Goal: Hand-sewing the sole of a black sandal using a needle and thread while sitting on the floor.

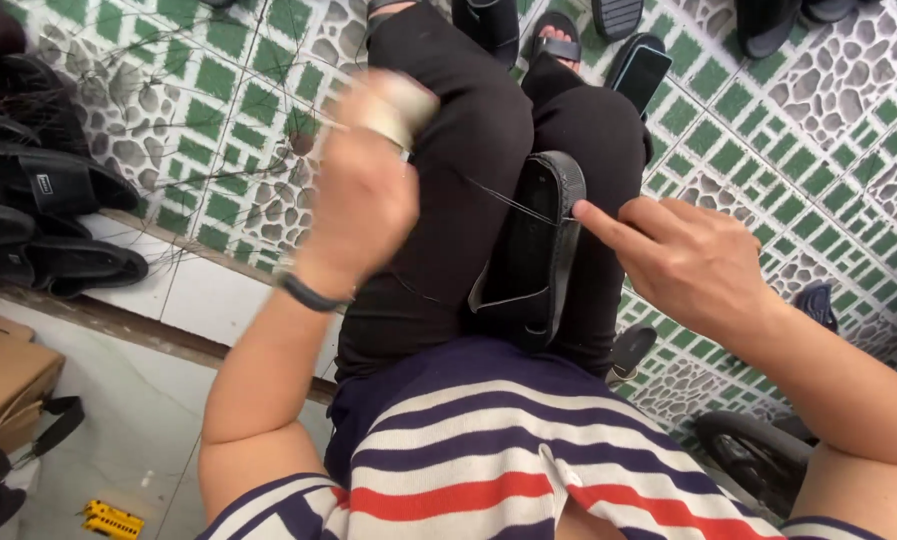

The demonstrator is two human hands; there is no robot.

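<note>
A black slide sandal (534,250) stands on edge, clamped between my knees in black trousers. My left hand (366,175) is raised and blurred above the left knee, fist closed around a pale handle or spool from which a dark thread (508,203) runs tight to the sandal's edge. My right hand (683,258) rests beside the sandal's right edge, forefinger pressed on the sole where the thread enters.
Several black sandals (53,215) lie piled at the left on the green and grey tiled floor (798,140). More sandals and a dark phone (640,75) lie by my feet. A cardboard box (3,375) and a yellow tool (111,520) sit lower left.
</note>
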